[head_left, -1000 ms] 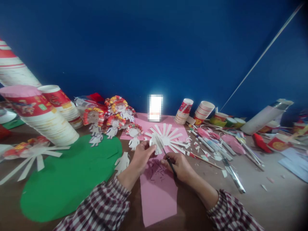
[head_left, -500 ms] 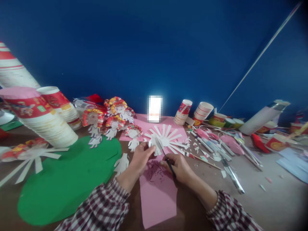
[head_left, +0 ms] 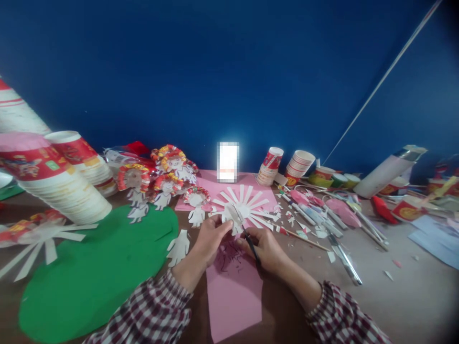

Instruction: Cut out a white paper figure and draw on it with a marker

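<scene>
Pinched in my left hand [head_left: 212,239] is a small white paper cutout [head_left: 233,220]. My right hand [head_left: 264,248] is closed round the dark handles of a pair of scissors [head_left: 251,241], whose blades lie against the cutout's right side. Behind the cutout a white paper cup cut into spread strips [head_left: 247,205] lies on pink paper. A pink sheet with dark marks [head_left: 234,296] is below my hands. Left of my left wrist rests another white figure cutout [head_left: 178,247], and past it a paper figure with a ring-shaped head [head_left: 196,205].
A green paper shape [head_left: 96,277] covers the left of the table, beside stacked paper cups [head_left: 68,186]. More cup stacks [head_left: 269,167] stand at the back. Markers [head_left: 344,260], a brush [head_left: 304,239] and paper scraps lie to the right. A blue wall [head_left: 229,71] rises behind.
The whole scene has shifted slightly left in view. The scissor blades appear to sit a little differently against the cutout. Both hands keep their holds.
</scene>
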Action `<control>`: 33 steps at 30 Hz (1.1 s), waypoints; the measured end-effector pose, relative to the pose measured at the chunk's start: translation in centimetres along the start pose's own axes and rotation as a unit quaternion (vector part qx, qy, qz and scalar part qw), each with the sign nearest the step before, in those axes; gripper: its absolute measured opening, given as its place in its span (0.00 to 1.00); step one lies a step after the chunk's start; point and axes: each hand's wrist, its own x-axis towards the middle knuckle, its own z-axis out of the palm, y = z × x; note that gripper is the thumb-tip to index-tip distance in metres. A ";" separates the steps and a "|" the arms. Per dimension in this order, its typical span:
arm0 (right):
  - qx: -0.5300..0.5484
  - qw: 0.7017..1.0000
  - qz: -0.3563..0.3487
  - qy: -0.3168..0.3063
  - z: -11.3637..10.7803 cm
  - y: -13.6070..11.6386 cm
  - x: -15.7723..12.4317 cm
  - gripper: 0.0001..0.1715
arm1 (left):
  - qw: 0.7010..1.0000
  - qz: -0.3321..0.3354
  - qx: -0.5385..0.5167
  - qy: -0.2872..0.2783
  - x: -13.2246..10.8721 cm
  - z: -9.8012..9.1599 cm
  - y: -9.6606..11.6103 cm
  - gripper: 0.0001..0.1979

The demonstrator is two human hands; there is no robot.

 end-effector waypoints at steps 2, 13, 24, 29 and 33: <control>0.003 1.000 -0.006 0.000 0.0 0.1 0.0 0.20 | 1.000 -0.009 -0.006 0.000 0.0 0.1 0.1 0.11; 0.025 1.000 -0.001 0.002 0.2 -0.1 0.0 0.20 | 1.000 -0.003 -0.021 -0.008 0.0 0.0 -0.3 0.13; 0.008 1.000 -0.004 0.007 0.1 -0.4 0.0 0.20 | 0.998 -0.026 -0.059 -0.022 -0.5 0.5 0.5 0.11; -0.001 1.000 -0.002 0.003 0.1 -0.5 -0.1 0.19 | 0.999 -0.010 -0.035 0.010 -0.2 -0.1 0.3 0.14; 0.007 1.000 -0.006 -0.016 -0.2 -0.7 0.0 0.19 | 0.999 -0.027 -0.032 0.024 0.1 -0.4 0.2 0.15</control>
